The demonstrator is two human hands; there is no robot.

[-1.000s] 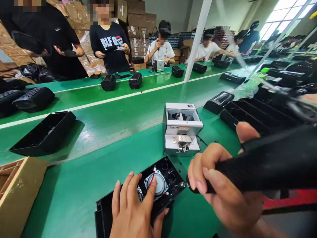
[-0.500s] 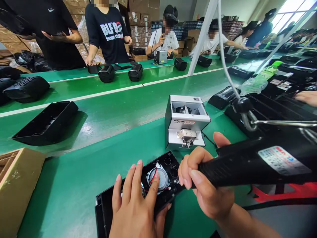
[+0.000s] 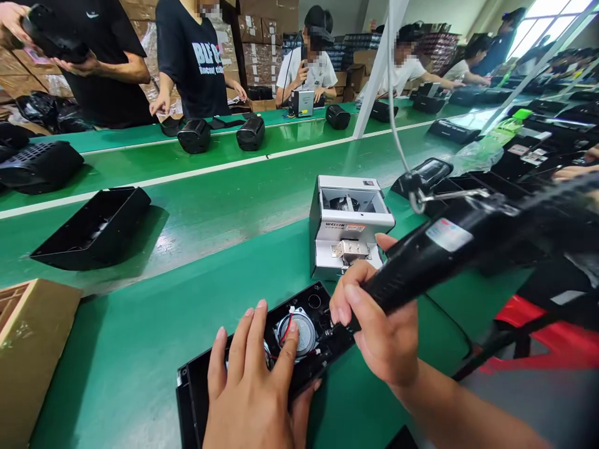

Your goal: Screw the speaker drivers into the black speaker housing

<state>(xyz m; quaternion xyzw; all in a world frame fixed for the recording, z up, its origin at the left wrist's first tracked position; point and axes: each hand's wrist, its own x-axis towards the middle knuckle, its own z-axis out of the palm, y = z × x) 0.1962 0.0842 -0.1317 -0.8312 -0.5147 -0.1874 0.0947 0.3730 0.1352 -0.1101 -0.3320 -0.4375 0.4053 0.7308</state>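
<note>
In the head view, a black speaker housing lies on the bench with its inside facing up. A round metal speaker driver with red and black wires sits in it. My left hand lies across the housing, fingers spread over it, index fingertip on the driver, thumb round the near edge. My right hand is closed around a black electric screwdriver, held slanted. Its tip points into the housing just right of the driver; whether it touches a screw is too small to tell.
Behind the housing stands a white-grey screw feeder. An open black casing sits on the green conveyor at left. A cardboard box is at near left. A cable hangs to the screwdriver. Several people work across the belt.
The screwdriver has tilted, its rear end swinging up and away, and my right hand has moved slightly left. My left hand keeps its place on the housing. A person at far left has raised a black device.
</note>
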